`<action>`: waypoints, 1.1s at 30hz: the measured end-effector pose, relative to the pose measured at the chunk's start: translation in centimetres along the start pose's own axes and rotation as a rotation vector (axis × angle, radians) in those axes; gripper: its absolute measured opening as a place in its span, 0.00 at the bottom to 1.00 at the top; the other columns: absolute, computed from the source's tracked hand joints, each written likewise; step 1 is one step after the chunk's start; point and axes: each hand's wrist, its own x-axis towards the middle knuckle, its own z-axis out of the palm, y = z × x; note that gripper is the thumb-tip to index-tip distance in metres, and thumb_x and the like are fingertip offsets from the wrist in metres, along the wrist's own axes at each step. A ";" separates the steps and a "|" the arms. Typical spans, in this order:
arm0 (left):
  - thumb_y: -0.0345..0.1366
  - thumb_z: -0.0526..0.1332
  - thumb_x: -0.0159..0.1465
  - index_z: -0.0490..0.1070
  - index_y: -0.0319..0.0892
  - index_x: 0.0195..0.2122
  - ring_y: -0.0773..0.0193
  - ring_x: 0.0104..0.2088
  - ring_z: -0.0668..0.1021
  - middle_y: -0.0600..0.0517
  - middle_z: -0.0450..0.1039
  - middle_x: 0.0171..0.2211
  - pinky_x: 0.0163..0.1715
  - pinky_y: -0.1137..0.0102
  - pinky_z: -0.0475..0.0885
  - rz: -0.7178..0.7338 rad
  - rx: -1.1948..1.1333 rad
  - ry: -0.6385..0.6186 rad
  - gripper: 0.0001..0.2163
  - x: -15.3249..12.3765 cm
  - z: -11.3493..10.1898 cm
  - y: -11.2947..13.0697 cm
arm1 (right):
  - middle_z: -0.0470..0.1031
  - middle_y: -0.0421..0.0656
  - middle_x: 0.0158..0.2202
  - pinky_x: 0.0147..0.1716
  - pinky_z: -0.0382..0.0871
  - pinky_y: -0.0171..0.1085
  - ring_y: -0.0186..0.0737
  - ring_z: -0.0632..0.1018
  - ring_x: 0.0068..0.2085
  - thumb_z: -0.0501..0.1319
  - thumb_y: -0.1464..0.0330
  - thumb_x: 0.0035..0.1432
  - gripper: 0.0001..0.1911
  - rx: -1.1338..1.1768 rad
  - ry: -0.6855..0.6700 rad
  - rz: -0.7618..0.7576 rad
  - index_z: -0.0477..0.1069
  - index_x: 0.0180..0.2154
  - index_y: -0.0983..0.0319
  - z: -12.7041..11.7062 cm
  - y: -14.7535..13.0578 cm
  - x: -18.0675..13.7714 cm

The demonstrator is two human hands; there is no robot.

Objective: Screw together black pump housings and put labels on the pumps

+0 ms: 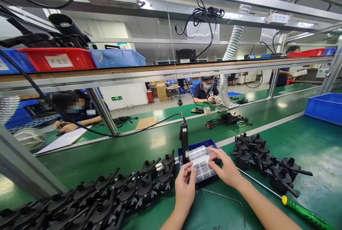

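Observation:
Both my hands are at a clear plastic bag of small screws (201, 161) that lies in a small blue tray (206, 142) on the green bench. My left hand (185, 186) pinches the bag's near left edge with thumb and fingers. My right hand (226, 168) grips its right side, fingers curled over the top. A black electric screwdriver (184, 141) hangs on a cable just left of the tray, upright, close to my left hand.
Several black pump-like parts (112, 194) lie in a row at left, more (263, 157) at right. A green-handled screwdriver (299, 208) and a bent wire hook (227, 198) lie near my right forearm. A blue bin (324, 107) stands far right. Other people work across the conveyor.

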 end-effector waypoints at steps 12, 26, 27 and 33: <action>0.57 0.64 0.71 0.76 0.41 0.35 0.62 0.30 0.77 0.52 0.77 0.29 0.32 0.73 0.71 0.060 0.184 -0.003 0.21 0.1 -0.3 1.0 | 0.85 0.41 0.42 0.56 0.74 0.55 0.52 0.80 0.49 0.62 0.75 0.73 0.25 -0.009 0.121 -0.186 0.67 0.65 0.48 0.7 -1.4 0.0; 0.53 0.64 0.71 0.77 0.43 0.34 0.62 0.30 0.81 0.51 0.81 0.29 0.34 0.72 0.75 0.198 0.266 -0.103 0.18 -0.3 0.0 1.2 | 0.55 0.55 0.73 0.47 0.88 0.47 0.54 0.77 0.62 0.55 0.76 0.73 0.36 0.101 0.079 -0.123 0.53 0.76 0.47 3.0 -2.8 -0.9; 0.53 0.64 0.70 0.78 0.43 0.36 0.60 0.31 0.83 0.50 0.82 0.31 0.36 0.72 0.77 0.204 0.260 -0.121 0.17 -0.4 0.1 1.2 | 0.56 0.54 0.74 0.48 0.88 0.48 0.55 0.75 0.64 0.54 0.77 0.73 0.36 0.092 0.077 -0.133 0.54 0.75 0.47 3.1 -2.9 -1.0; 0.53 0.65 0.69 0.77 0.43 0.48 0.56 0.34 0.85 0.48 0.85 0.36 0.38 0.66 0.80 0.150 0.287 -0.137 0.18 -0.3 -0.1 0.3 | 0.60 0.55 0.71 0.41 0.89 0.40 0.52 0.80 0.59 0.56 0.76 0.71 0.36 0.047 0.118 -0.124 0.54 0.74 0.49 3.8 -5.0 -1.3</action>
